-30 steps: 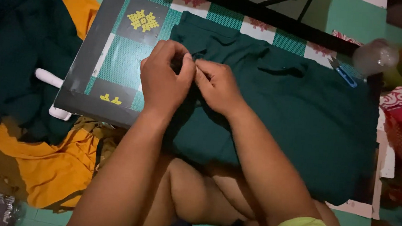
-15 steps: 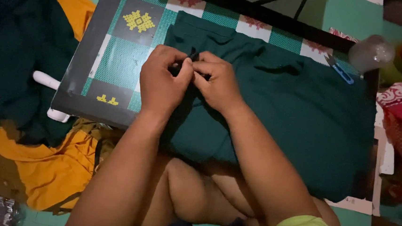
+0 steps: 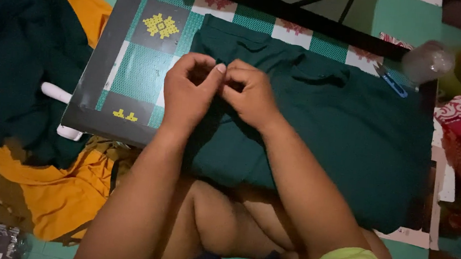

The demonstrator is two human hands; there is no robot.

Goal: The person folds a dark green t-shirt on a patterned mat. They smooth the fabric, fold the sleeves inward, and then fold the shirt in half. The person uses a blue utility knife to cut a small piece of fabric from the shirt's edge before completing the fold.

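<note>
My left hand (image 3: 190, 91) and right hand (image 3: 249, 95) were closed, pinching the green cloth (image 3: 338, 137) at its left part; snips (image 3: 390, 81) lay unused far right.

Colours and patterns around a low patterned table

A dark green cloth garment (image 3: 344, 126) is spread over a teal, grey and white checked tabletop (image 3: 137, 74) marked with yellow motifs; orange-yellow crumpled fabric (image 3: 64, 193) is seen beside it.
</note>
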